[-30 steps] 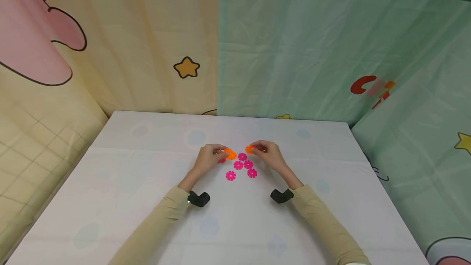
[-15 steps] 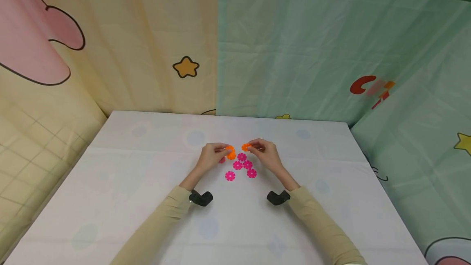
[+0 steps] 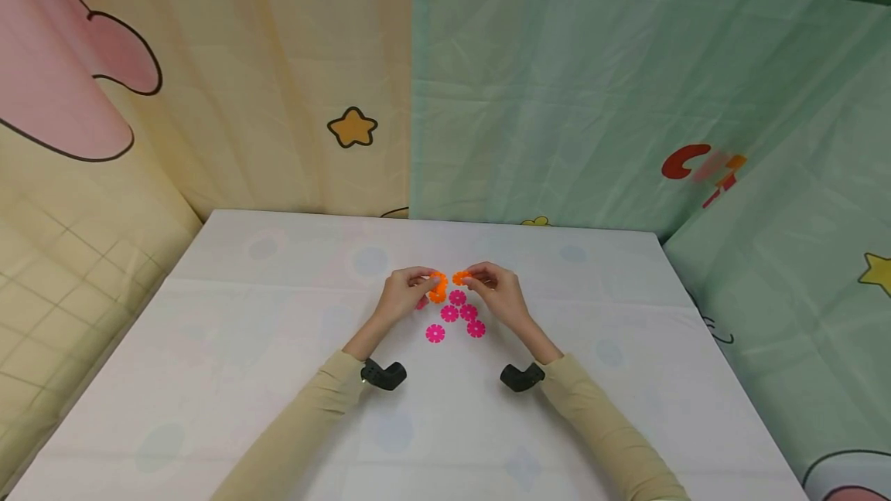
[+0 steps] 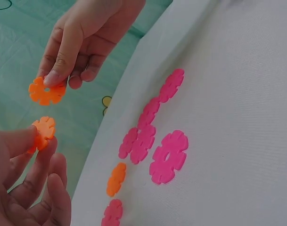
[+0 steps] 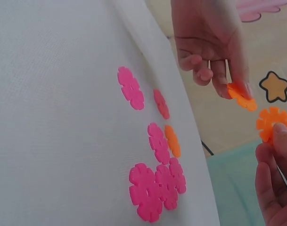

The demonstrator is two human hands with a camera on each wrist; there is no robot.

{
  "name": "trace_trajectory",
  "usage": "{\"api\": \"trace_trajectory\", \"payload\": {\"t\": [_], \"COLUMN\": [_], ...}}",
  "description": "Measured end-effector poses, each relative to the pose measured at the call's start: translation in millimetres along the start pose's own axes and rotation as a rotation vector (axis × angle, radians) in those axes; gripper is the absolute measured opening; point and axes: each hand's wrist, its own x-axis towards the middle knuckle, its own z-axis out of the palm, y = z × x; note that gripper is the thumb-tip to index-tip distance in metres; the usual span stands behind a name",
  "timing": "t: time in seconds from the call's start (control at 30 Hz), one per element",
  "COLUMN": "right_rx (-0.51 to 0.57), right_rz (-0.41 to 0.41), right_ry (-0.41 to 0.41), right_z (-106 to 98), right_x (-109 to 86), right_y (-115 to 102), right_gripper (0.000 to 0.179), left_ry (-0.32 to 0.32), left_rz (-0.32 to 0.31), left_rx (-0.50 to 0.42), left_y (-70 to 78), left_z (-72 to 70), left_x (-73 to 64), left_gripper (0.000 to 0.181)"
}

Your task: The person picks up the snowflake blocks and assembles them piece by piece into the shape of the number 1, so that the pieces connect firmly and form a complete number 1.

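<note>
My left hand (image 3: 400, 294) pinches an orange flower-shaped snowflake disc (image 4: 44, 133) between thumb and fingertips. A second orange notched disc (image 5: 271, 123) is pinched by my right hand (image 3: 503, 294). The two held discs face each other above the table with a small gap between them, their rims set at different angles. Below them on the white cloth lies another orange disc (image 4: 116, 179), near the left fingers in the head view. Several pink discs (image 3: 449, 313) lie around it, one of them (image 5: 161, 103) partly hidden behind my left hand in the head view.
The white-covered table (image 3: 445, 424) reaches to a back edge along a yellow curtain (image 3: 292, 83) and a green curtain (image 3: 543, 99). Black wrist cameras (image 3: 384, 376) sit on both forearms, low over the cloth.
My right hand has moved left with its orange disc, and my left hand slightly right with its own, so the gap between them has narrowed. The discs on the table stay put.
</note>
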Motion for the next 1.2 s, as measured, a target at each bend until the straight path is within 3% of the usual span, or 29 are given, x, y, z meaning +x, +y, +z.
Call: {"api": "trace_trajectory", "payload": {"t": [0.17,0.5,0.8,1.2], "right_rx": [0.007,0.011,0.042,0.037], "right_rz": [0.011,-0.005,-0.010,-0.039], "right_ry": [0.007,-0.021,-0.031,-0.056], "right_z": [3.3,1.8,3.4,3.4], "right_x": [3.3,0.9,5.9,9.1], "right_y": [8.7,-13.6,8.8,8.9], "right_gripper": [0.016,0.016,0.018,0.014], "left_ry": [-0.008,-0.020,-0.052,-0.072], "left_rz": [0.001,-0.021,-0.025,-0.018], "left_rx": [-0.022,-0.052,-0.056,-0.032], "left_y": [0.9,-1.1,-0.3,6.1], "left_z": [0.2,2.3,2.0,1.5], "left_x": [-1.0,0.8,2.7,3.5], "left_gripper": [0.029,0.030,0.029,0.028]}}
